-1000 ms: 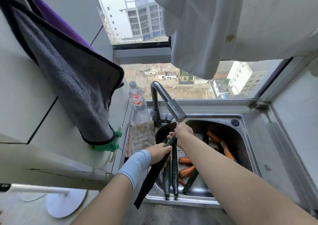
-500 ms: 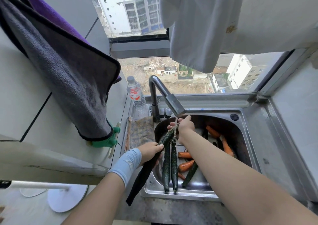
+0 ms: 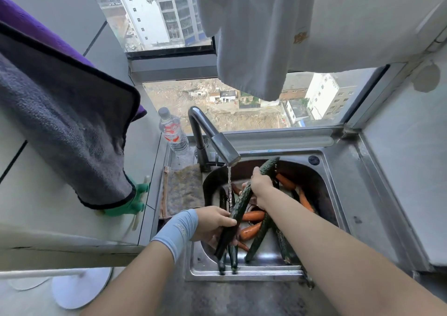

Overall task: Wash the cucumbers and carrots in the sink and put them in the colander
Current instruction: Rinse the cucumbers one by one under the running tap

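A water bottle [image 3: 173, 134] stands beside a grey towel [image 3: 70, 127].

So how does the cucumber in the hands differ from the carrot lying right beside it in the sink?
The long dark green cucumber is much longer than the short orange carrot. The cucumber is held tilted by left hand and right hand; the carrot lies flat in the steel sink. Both are whole.
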Demonstrator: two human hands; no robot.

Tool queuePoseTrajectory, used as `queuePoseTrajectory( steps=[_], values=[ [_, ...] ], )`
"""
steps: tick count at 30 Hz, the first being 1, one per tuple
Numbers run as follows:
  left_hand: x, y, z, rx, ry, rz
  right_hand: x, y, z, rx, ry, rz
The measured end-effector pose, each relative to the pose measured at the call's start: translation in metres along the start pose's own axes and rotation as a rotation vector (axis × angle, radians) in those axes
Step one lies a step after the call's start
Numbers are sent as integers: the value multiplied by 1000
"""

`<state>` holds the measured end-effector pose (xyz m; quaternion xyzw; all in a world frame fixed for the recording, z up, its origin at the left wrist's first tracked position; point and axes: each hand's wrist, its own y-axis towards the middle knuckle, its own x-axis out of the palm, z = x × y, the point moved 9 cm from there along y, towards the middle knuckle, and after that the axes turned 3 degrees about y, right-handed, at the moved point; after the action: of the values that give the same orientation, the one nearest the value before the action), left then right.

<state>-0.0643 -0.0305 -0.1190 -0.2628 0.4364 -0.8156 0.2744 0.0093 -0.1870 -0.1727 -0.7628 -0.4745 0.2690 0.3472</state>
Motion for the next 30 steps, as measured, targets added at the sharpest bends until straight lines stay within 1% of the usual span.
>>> queuePoseTrajectory(
  steps=[2, 4, 6, 7, 9, 11, 14, 16, 19, 21, 23, 25, 28, 30],
  values=[
    [-7, 5, -7, -20, 45, 53, 9, -5, 14, 68, -53, -98],
    [-24, 15, -8, 0, 75, 198, 28, -33, 28, 143, -85, -253],
    [-37, 23, -8, 12, 115, 309, 43, -45, 46, 151, -219, -378],
    [-40, 28, -10, 11, 128, 324, 48, -47, 54, 145, -280, -410],
    [-38, 36, -16, -16, 145, 306, 51, -41, 69, 156, -349, -397],
    [-38, 43, -23, -46, 188, 308, 51, -32, 80, 163, -355, -371],
    [-42, 53, -28, -67, 265, 339, 52, -19, 90, 102, -346, -301],
    [-45, 59, -32, -106, 379, 356, 55, -15, 96, 64, -394, -298],
    [-54, 62, -37, -147, 666, 436, 66, -11, 107, -11, -541, -350],
    [-59, 66, -41, -112, 730, 455, 72, -9, 111, -78, -667, -393],
    [-55, 71, -42, -62, 721, 384, 71, -8, 112, -96, -722, -404],
    [-54, 74, -43, -52, 698, 350, 65, -9, 112, -76, -714, -402],
    [-52, 78, -32, -10, 643, 385, 51, -6, 103, -48, -650, -366],
    [-47, 80, -17, 21, 584, 420, 30, 2, 97, -6, -554, -321]
  ],
)
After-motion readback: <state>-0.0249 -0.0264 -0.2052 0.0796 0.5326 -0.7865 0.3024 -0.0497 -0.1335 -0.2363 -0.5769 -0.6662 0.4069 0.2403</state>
